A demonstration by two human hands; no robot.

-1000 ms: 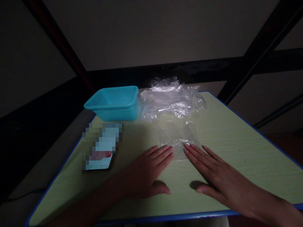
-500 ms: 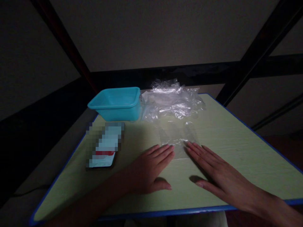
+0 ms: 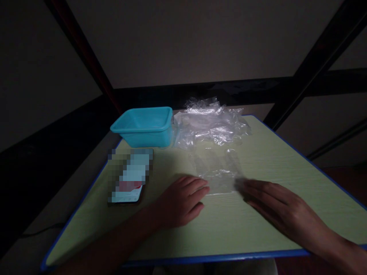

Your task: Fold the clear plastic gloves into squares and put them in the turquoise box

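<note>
A clear plastic glove lies flat on the pale green table in front of me. My left hand rests palm down beside the glove's near left edge, fingers loosely curled and apart, tips touching the plastic. My right hand lies flat to the right of the glove, fingers stretched and blurred by motion, its tips at the glove's near right corner. Neither hand grips anything.
A turquoise plastic tub stands at the far left of the table. A crumpled heap of clear plastic gloves lies beside it. A phone rests near the left edge. Dark bed-frame bars cross behind.
My right hand has slid to the right, away from the glove's middle. My left hand's fingers have curled in and drawn back slightly. The glove stays flat.
</note>
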